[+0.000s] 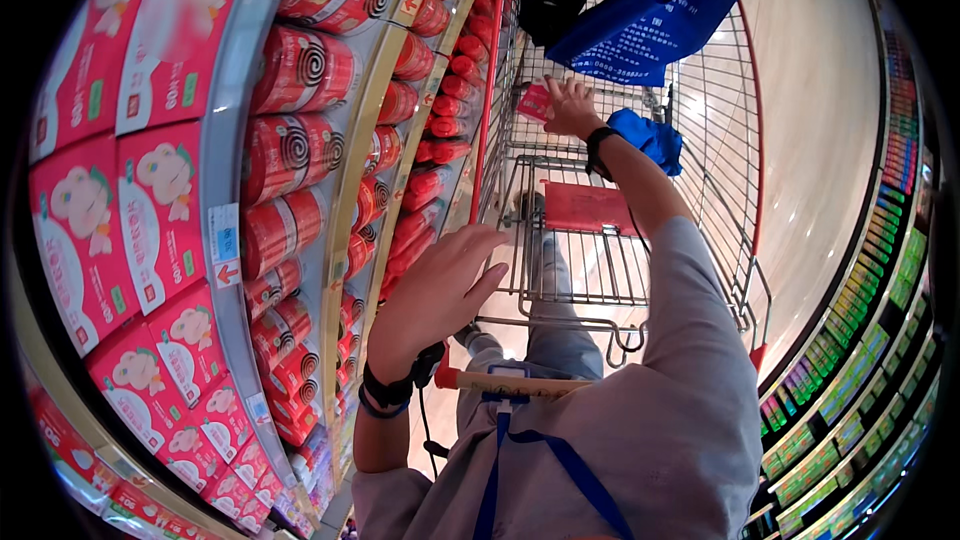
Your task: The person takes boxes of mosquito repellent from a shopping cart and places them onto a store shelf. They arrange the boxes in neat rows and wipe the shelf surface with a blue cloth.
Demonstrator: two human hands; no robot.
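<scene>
My right hand (571, 109) reaches down inside a wire shopping cart (701, 187), with its fingers on a small pink-red box (534, 102) near the cart's left side. A blue printed bag (645, 22) and a black object (553, 6) lie farther forward in the cart. Crumpled blue fabric (649, 139) is beside my right wrist. My left hand (439, 289) is raised between the shelf and the cart's handle, palm down, its thumb apart from the other fingers, holding nothing. Both wrists wear black bands.
At the left, shelves hold large pink boxes (161, 217), red canisters (289, 146) with spiral patterns and red bottles (450, 105). A red panel (589, 206) is on the cart's folding seat. Curved shelves with green packages (855, 315) stand at the right across the aisle.
</scene>
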